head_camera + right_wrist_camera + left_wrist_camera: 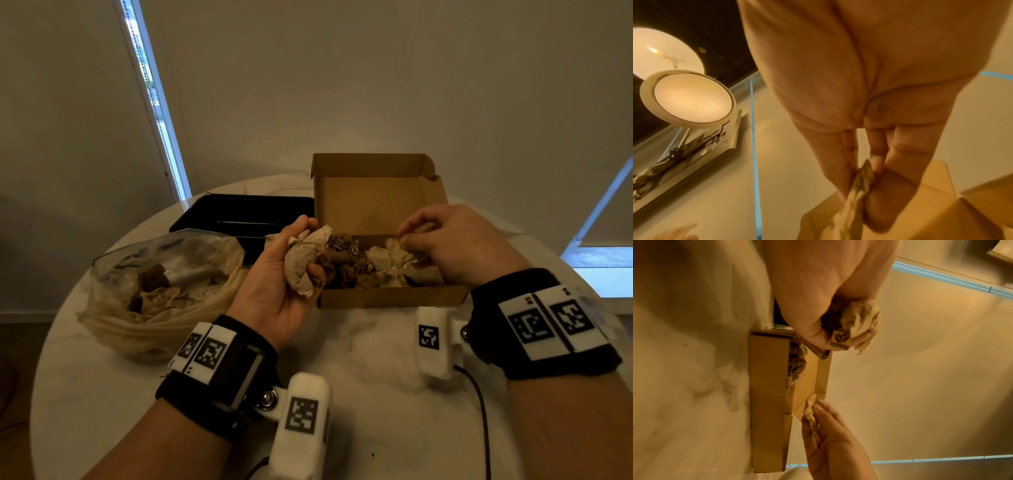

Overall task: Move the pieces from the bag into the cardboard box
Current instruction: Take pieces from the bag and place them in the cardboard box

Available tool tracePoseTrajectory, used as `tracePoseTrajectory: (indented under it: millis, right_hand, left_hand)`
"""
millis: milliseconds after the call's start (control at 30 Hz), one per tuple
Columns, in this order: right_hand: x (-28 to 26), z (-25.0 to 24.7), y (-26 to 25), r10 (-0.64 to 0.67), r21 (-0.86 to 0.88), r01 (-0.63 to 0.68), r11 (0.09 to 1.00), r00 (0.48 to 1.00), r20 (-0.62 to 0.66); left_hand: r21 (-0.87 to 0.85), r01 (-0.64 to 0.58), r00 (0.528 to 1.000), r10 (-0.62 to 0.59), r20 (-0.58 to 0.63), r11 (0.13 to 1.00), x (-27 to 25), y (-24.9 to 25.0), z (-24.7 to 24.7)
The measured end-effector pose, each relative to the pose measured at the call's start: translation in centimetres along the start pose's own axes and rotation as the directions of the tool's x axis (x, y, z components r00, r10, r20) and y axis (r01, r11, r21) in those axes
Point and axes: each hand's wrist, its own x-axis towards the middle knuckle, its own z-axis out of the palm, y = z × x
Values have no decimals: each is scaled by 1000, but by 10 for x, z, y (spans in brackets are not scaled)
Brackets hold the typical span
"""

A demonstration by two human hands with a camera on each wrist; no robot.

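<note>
Carrying a crumpled tan paper wad (306,262) in our curled left hand (281,277), we are reaching the open brown cardboard box (390,297). Our right hand (459,245) is pinching paper there. More pieces are waiting in the clear plastic bag (164,291). Next we let go.

head: above, forward-down | wrists: close, along palms | shared: cardboard box (383,205)

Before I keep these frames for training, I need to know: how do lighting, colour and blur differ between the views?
Head view: dim, neutral colour, sharp on the open brown cardboard box, blue glare at the window gaps. Left wrist view: strong orange cast, soft on the white marbled table. Right wrist view: same cast, the right hand fills it, blurred; round ceiling lamp glowing.
</note>
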Motion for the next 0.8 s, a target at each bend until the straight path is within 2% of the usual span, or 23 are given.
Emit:
tracePoseTrajectory:
  millis: [233, 400, 667, 800]
  right_hand:
    - [3, 12, 2, 76, -156, -64, 986, 994, 77]
    - [1, 16, 1, 124, -207, -82, 975, 972, 198]
    - [-7, 3, -3, 80, -268, -50, 962, 991, 104]
    - [-10, 4, -7, 122, -364, -40, 930, 971, 207]
  left_hand:
    - [35, -20, 1000, 21, -18, 999, 1, -1, 1]
    - [23, -14, 1000, 14, -4, 1000, 0, 0, 0]
    - [32, -23, 1000, 23, -3, 999, 0, -1, -1]
    - [31, -17, 1000, 17, 7, 999, 1, -1, -2]
